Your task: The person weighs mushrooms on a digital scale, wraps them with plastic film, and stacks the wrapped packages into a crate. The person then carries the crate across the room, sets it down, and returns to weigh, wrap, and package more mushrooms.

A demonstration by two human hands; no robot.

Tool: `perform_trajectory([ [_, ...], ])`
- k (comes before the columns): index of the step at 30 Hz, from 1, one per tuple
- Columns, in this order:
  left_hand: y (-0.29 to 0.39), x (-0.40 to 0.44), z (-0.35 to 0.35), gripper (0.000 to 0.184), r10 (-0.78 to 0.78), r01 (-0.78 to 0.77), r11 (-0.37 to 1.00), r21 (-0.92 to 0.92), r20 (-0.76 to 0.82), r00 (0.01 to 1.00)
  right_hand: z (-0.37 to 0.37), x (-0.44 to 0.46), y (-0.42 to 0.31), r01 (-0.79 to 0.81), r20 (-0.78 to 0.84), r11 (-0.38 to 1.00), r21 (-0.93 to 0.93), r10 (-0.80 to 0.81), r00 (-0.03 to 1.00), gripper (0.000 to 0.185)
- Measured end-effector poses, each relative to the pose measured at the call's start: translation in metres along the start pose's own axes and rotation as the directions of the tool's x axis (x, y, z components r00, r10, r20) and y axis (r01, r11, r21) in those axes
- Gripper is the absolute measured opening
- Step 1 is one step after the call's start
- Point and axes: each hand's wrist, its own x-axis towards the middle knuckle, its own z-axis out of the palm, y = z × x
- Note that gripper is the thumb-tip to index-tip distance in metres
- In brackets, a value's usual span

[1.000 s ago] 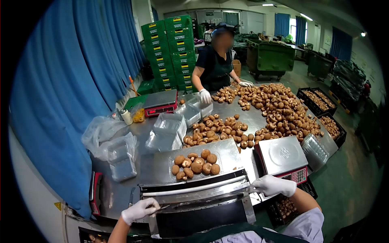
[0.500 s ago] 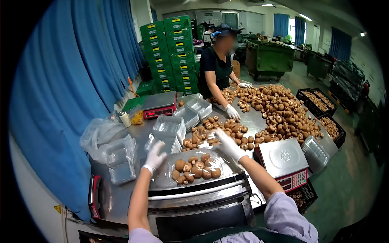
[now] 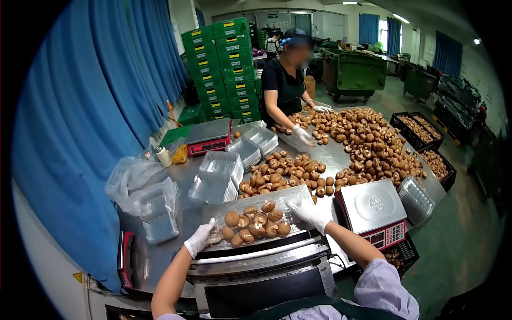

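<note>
A clear tray of brown mushrooms [image 3: 257,230] with shiny plastic film over it lies on the metal wrapping machine [image 3: 256,255] in front of me. My left hand [image 3: 201,238], in a white glove, closes on the tray's left end, where the film is bunched. At the right end, my gloved right hand [image 3: 313,213] lies on the film with its fingers stretched out toward the tray. Under the film's far edge, loose mushrooms [image 3: 282,169] spread over the metal table [image 3: 333,152].
Across the table a co-worker [image 3: 285,80] reaches among a large mushroom heap [image 3: 381,144]. Clear plastic trays [image 3: 221,168] stand beyond my left hand. Right of me sits a scale [image 3: 372,208]; another scale [image 3: 209,136] is at the far left. Green crates [image 3: 234,64] are stacked behind.
Both my hands have come down, the left to the tray's left end and the right to its right side. The co-worker's nearer hand has moved back toward the heap.
</note>
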Motion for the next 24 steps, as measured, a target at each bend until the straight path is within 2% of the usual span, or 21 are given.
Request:
perform_trajectory([
  [1, 0.006, -0.01, 0.006, 0.047, 0.003, -0.003, 1.0, 0.002, 0.0, 1.0, 0.003, -0.001, 0.005, 0.003, -0.006, 0.994, 0.107, -0.003, 1.0, 0.045],
  [2, 0.013, -0.022, 0.01, 0.045, 0.019, -0.02, 1.0, -0.024, -0.058, 0.998, 0.004, -0.005, 0.01, 0.005, -0.009, 0.994, 0.109, -0.004, 1.0, 0.045],
  [4, 0.018, -0.03, 0.014, 0.043, 0.035, -0.04, 0.998, -0.048, -0.112, 0.993, 0.002, -0.019, 0.009, 0.113, -0.136, 0.991, -0.068, -0.122, 0.983, 0.038],
  [6, 0.015, -0.03, 0.012, 0.036, 0.138, -0.081, 0.961, 0.265, -0.205, 0.969, 0.005, -0.025, 0.012, 0.152, -0.192, 0.979, -0.139, -0.177, 0.965, 0.033],
  [8, 0.007, -0.024, 0.017, 0.03, 0.124, -0.057, 0.962, 0.267, -0.243, 0.962, 0.01, -0.035, 0.006, 0.21, -0.132, 0.83, -0.517, -0.32, 0.938, 0.034],
  [9, -0.001, -0.013, 0.013, 0.03, 0.106, -0.035, 0.946, 0.323, -0.206, 0.973, 0.016, -0.03, 0.012, 0.195, -0.158, 0.769, -0.608, -0.358, 0.92, 0.033],
  [10, -0.007, -0.006, 0.012, 0.03, 0.086, -0.015, 0.925, 0.379, -0.172, 0.981, 0.018, -0.03, 0.011, 0.192, -0.159, 0.772, -0.606, -0.354, 0.922, 0.033],
  [12, -0.017, 0.002, 0.016, 0.032, 0.21, -0.128, 0.918, 0.375, -0.188, 0.959, 0.016, -0.029, 0.006, 0.138, -0.167, 0.858, -0.495, -0.25, 0.954, 0.032],
  [13, -0.02, 0.001, 0.017, 0.032, 0.237, -0.169, 0.936, 0.31, -0.194, 0.952, 0.016, -0.027, 0.011, 0.191, -0.198, 0.89, -0.413, -0.293, 0.935, 0.034],
  [14, -0.021, -0.001, 0.017, 0.032, 0.265, -0.214, 0.946, 0.242, -0.201, 0.943, 0.019, -0.031, 0.014, 0.193, -0.199, 0.89, -0.414, -0.295, 0.935, 0.034],
  [16, -0.018, -0.032, 0.04, 0.032, 0.388, -0.295, 0.903, 0.311, -0.299, 0.872, 0.024, -0.047, 0.011, 0.249, -0.367, 0.88, -0.404, -0.405, 0.838, 0.034],
  [17, -0.021, -0.052, 0.042, 0.032, 0.401, -0.349, 0.908, 0.232, -0.238, 0.885, 0.02, -0.063, 0.01, 0.293, -0.34, 0.904, -0.31, -0.393, 0.854, 0.031],
  [18, -0.05, -0.057, 0.03, 0.032, 0.609, -0.484, 0.747, 0.456, -0.18, 0.772, 0.014, -0.092, 0.006, 0.345, -0.272, 0.885, -0.311, -0.431, 0.861, 0.029],
  [19, -0.034, -0.116, 0.068, 0.03, 0.608, -0.47, 0.743, 0.477, -0.187, 0.772, 0.018, -0.129, 0.007, 0.399, -0.235, 0.872, -0.285, -0.467, 0.852, 0.026],
  [20, -0.059, -0.136, 0.067, 0.028, 0.522, -0.389, 0.805, 0.448, -0.223, 0.823, 0.022, -0.163, 0.009, 0.279, -0.181, 0.865, -0.416, -0.379, 0.907, 0.024],
  [21, -0.088, -0.152, 0.06, 0.027, 0.419, -0.272, 0.851, 0.449, -0.268, 0.867, 0.029, -0.183, 0.03, 0.292, -0.141, 0.867, -0.403, -0.374, 0.917, 0.023],
  [22, -0.087, -0.182, 0.073, 0.021, 0.306, -0.182, 0.877, 0.445, -0.225, 0.925, 0.038, -0.202, 0.046, 0.217, -0.117, 0.919, -0.329, -0.268, 0.956, 0.023],
  [23, -0.12, -0.19, 0.073, 0.034, 0.429, -0.29, 0.817, 0.498, -0.19, 0.883, 0.043, -0.222, 0.052, 0.273, -0.104, 0.91, -0.312, -0.319, 0.942, 0.022],
  [24, -0.149, -0.196, 0.067, 0.026, 0.22, -0.134, 0.924, 0.359, -0.21, 0.953, 0.051, -0.232, 0.069, 0.178, -0.047, 0.902, -0.393, -0.213, 0.976, 0.025],
])
